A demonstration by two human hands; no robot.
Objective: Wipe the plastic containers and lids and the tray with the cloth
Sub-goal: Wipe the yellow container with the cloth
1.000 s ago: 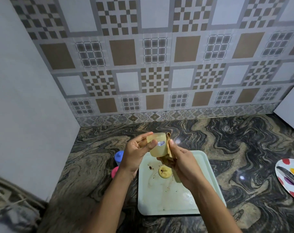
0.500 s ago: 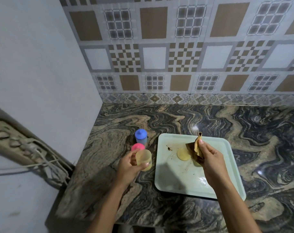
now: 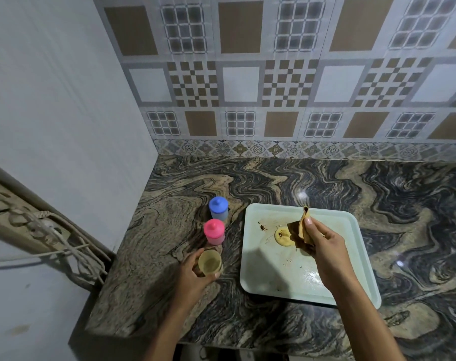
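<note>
A marbled stone counter (image 3: pixel 273 183) fills a corner, backed by a patterned tile wall (image 3: pixel 287 82), with a plain grey wall on the left. A pale tray (image 3: pixel 258 277) lies on it, soiled with brown marks (image 3: pixel 262 227). A yellow lid (image 3: pixel 283 237) lies on the tray toward its far side. Left of the tray and apart from its rim, a blue jar (image 3: pixel 218 208) and a pink jar (image 3: pixel 214 231) stand upright and lidded, one behind the other.

An open yellow cup (image 3: pixel 210 265) is gripped by the left hand (image 3: pixel 190 277), fingers and thumb curled round its wall, just in front of the pink jar. Whether its base rests on the counter cannot be told. The folded cloth (image 3: pixel 298 231) is pinched in the right hand (image 3: pixel 326 246) above the tray, beside the lid, with one corner standing up.

The step appears to be the setting down of the cup in line with the jars. It is best lowered straight, mouth up, with a gap left to the pink jar so that nothing is knocked. It should be released only once the base sits flat. The lid is judged to come next. It should be lifted off the tray rather than rubbed in place, so that dirt is not spread, and a clean fold of cloth should be turned outward. The tray is best left till last.
</note>
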